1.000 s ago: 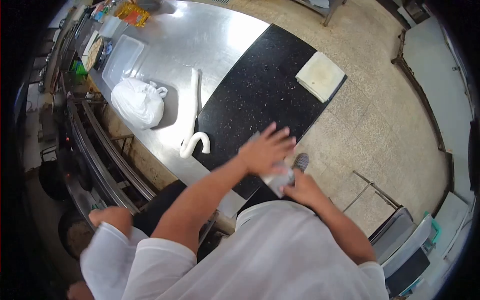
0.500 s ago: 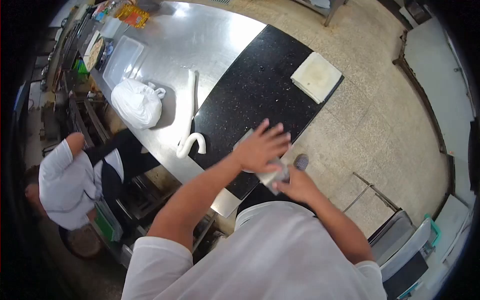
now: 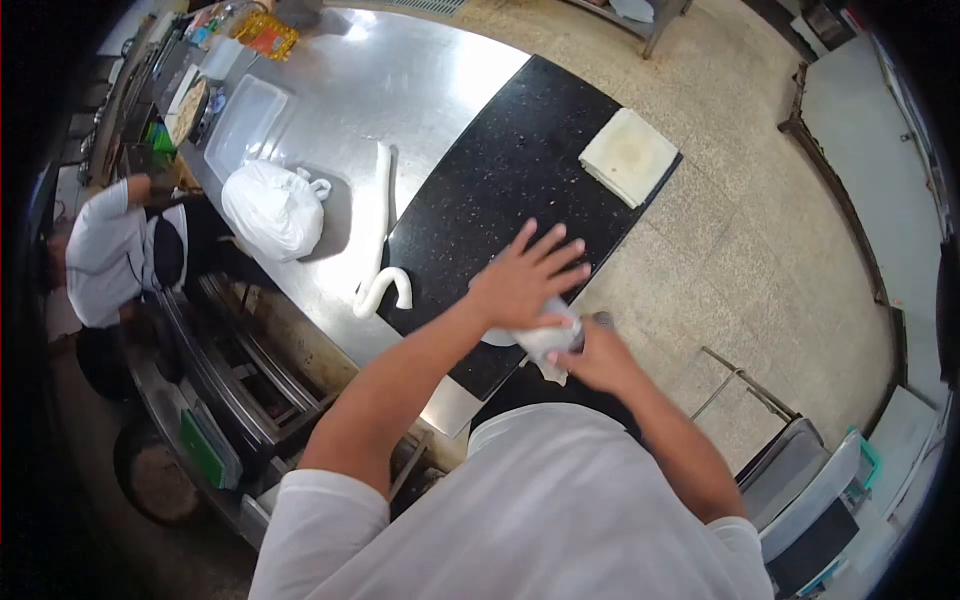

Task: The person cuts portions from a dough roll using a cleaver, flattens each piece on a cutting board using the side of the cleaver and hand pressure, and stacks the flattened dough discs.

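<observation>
My left hand (image 3: pixel 522 288) lies palm down with fingers spread over a blurred grey, shiny flat tool (image 3: pixel 552 335), at the near end of the black slab (image 3: pixel 500 160). From the right, my right hand (image 3: pixel 602 356) is wrapped round the tool's end. A bit of white material (image 3: pixel 497 338) shows beside the tool, mostly hidden. Left of my hands, a long white dough rope (image 3: pixel 376 225) rests on the steel table with its curled end over the slab's edge. A square white stack (image 3: pixel 629 157) sits at the slab's far right corner.
A tied white plastic bag (image 3: pixel 272 210) and a clear tray (image 3: pixel 247 122) stand on the steel table (image 3: pixel 400 60). Bottles (image 3: pixel 265 35) are at its far left end. Another person (image 3: pixel 115 255) is by the stove at left. Trays (image 3: pixel 810 480) stand at lower right.
The other person has moved away toward the upper left. My hands stay together on the tool and have shifted slightly. A pale thin piece now shows below the tool, near my body.
</observation>
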